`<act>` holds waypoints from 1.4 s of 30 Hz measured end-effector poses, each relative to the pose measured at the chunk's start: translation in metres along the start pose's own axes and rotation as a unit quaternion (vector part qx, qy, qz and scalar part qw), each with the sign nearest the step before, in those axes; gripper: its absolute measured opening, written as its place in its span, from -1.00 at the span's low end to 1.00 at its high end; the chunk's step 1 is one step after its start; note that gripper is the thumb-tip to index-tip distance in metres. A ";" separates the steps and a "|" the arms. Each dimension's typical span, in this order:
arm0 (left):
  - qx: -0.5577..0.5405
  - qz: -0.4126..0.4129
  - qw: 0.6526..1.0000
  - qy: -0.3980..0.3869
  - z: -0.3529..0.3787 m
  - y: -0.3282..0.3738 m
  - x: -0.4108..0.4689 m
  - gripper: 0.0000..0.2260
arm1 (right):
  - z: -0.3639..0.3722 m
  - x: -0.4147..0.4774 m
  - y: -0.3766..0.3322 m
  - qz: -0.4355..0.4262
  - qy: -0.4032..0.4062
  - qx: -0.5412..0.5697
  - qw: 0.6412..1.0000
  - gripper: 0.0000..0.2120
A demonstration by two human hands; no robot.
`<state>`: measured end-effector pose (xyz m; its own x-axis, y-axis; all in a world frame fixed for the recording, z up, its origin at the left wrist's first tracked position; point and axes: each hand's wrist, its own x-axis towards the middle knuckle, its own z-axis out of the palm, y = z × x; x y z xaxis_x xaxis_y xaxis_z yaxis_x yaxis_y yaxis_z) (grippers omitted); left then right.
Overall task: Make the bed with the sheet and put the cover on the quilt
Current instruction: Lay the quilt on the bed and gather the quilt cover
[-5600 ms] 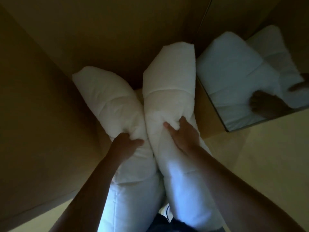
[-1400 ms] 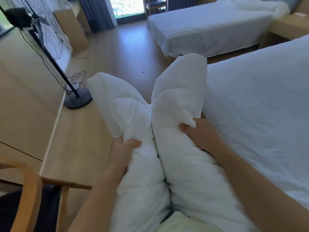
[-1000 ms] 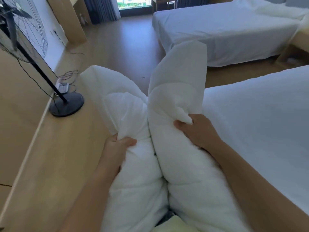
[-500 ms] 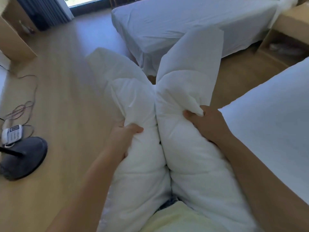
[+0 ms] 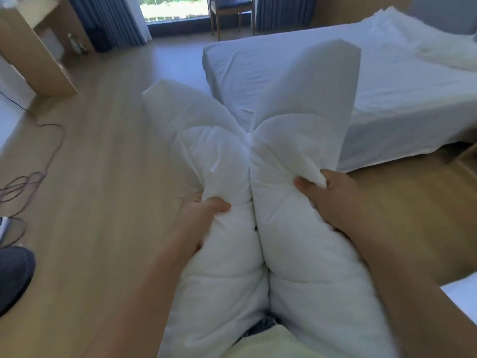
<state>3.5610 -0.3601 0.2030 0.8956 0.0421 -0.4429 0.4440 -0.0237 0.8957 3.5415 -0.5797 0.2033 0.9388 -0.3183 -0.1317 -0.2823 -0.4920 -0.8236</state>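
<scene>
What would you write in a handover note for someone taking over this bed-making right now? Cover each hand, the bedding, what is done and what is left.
Left hand grips the left fold of the white quilt; right hand grips the right fold.
The quilt is bunched upright in front of the person, over the wooden floor.
Done: the bed ahead wears a white sheet, somewhat wrinkled.
Left: lay the quilt out and put its cover on. No separate cover is clearly visible, though crumpled white cloth lies at that bed's far end.
</scene>
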 end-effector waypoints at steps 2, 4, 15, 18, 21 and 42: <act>-0.010 -0.006 1.000 -0.004 0.033 0.023 0.058 -0.82 | -0.005 0.065 0.005 -0.002 0.006 -0.004 1.000 -0.63; -0.018 0.002 1.000 0.005 0.066 0.050 0.120 -0.82 | -0.014 0.130 0.008 0.002 0.024 0.002 1.000 -0.65; 0.025 0.034 0.988 -0.150 0.306 0.228 0.356 -0.89 | -0.155 0.425 -0.006 -0.016 0.108 0.164 0.980 -0.58; 0.006 0.083 0.986 -0.143 0.379 0.270 0.404 -0.84 | -0.207 0.509 -0.001 -0.057 0.100 0.189 0.975 -0.51; -0.015 0.113 0.986 -0.119 0.445 0.319 0.452 -0.86 | -0.259 0.596 -0.006 -0.089 0.096 0.182 0.975 -0.61; -0.056 0.161 0.985 0.039 0.676 0.524 0.959 -0.86 | -0.282 1.229 -0.086 -0.123 0.019 -0.076 0.989 -0.75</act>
<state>4.6712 -1.0079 0.2207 0.9826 0.1274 -0.1354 0.1285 0.0611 0.9898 4.6644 -1.1573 0.2683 0.9755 -0.2024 0.0856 -0.0751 -0.6731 -0.7357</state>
